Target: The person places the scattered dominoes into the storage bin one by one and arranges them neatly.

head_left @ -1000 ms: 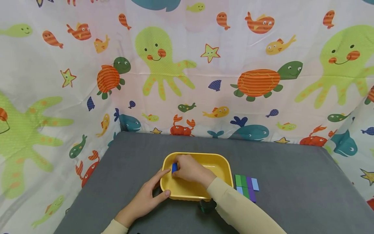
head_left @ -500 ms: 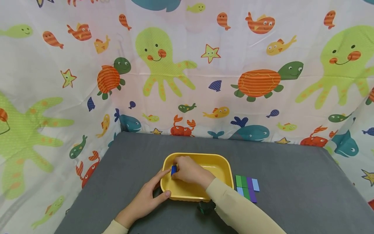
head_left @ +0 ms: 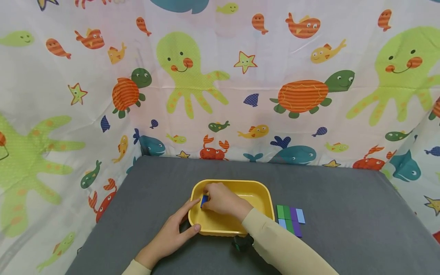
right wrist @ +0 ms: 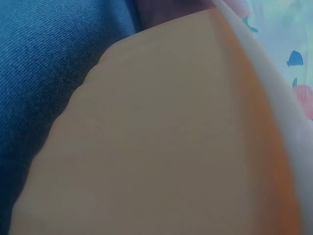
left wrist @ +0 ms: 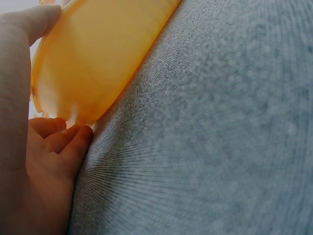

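Note:
My right hand (head_left: pixel 223 198) reaches into a yellow tray (head_left: pixel 256 191) and pinches a small blue block (head_left: pixel 204 201) near the tray's left wall. The block stands tilted, partly covered by the fingers. My left hand (head_left: pixel 172 231) holds the tray's near left corner, index finger on the left rim and thumb at the front. The left wrist view shows the thumb at the rim of the tray (left wrist: pixel 98 54) and bent fingers of the left hand (left wrist: pixel 54 152) against its lower wall. The tray's outer wall (right wrist: pixel 146 132) fills most of the right wrist view; the right hand does not show there.
To the tray's right, several flat rectangular pieces in green (head_left: pixel 287 212), purple (head_left: pixel 296 229) and light blue (head_left: pixel 300 215) lie close together on the grey cloth (head_left: pixel 343 214). A black wrist camera (head_left: pixel 242 243) hangs under the right forearm. A sea-animal curtain (head_left: pixel 220 95) surrounds the table.
The blue block has shifted slightly left and tilted a little within the right hand's pinch. Both hands and the tray stay nearly in place; the head view has moved slightly.

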`<state>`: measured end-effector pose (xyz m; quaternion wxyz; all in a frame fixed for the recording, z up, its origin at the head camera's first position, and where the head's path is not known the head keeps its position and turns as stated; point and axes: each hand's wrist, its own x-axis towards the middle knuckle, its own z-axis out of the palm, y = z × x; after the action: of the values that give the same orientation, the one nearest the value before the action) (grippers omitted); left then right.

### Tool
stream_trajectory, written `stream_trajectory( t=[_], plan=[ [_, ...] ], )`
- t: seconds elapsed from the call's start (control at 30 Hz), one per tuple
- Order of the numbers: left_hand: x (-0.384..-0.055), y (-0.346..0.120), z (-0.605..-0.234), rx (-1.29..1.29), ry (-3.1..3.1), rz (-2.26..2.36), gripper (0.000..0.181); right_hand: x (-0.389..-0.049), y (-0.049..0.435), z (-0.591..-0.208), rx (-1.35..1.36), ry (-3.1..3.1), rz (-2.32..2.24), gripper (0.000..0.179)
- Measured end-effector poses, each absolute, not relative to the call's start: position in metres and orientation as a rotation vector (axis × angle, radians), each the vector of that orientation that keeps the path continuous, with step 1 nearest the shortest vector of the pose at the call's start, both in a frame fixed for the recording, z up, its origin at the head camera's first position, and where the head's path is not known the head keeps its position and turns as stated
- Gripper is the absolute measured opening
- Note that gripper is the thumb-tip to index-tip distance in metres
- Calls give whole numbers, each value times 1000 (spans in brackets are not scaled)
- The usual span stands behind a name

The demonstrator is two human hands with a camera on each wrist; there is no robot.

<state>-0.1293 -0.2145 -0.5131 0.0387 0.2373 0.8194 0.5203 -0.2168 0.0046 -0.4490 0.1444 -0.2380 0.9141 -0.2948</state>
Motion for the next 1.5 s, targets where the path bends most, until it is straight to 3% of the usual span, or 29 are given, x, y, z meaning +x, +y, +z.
stream_trajectory(
  t=[0.4, 0.73, 1.5],
  plan=[
    [-130, -215, -514, 715, 2514, 1598, 69, -213, 3, -442, -684, 2634, -872, 34],
    [-131, -215, -517, 732, 2537, 1595, 69, -205, 2, -430, -685, 2637, -843, 54],
    [-132, -214, -517, 735, 2519, 1602, 70, -185, 28, -403, -740, 2646, -940, 58]
  ],
)
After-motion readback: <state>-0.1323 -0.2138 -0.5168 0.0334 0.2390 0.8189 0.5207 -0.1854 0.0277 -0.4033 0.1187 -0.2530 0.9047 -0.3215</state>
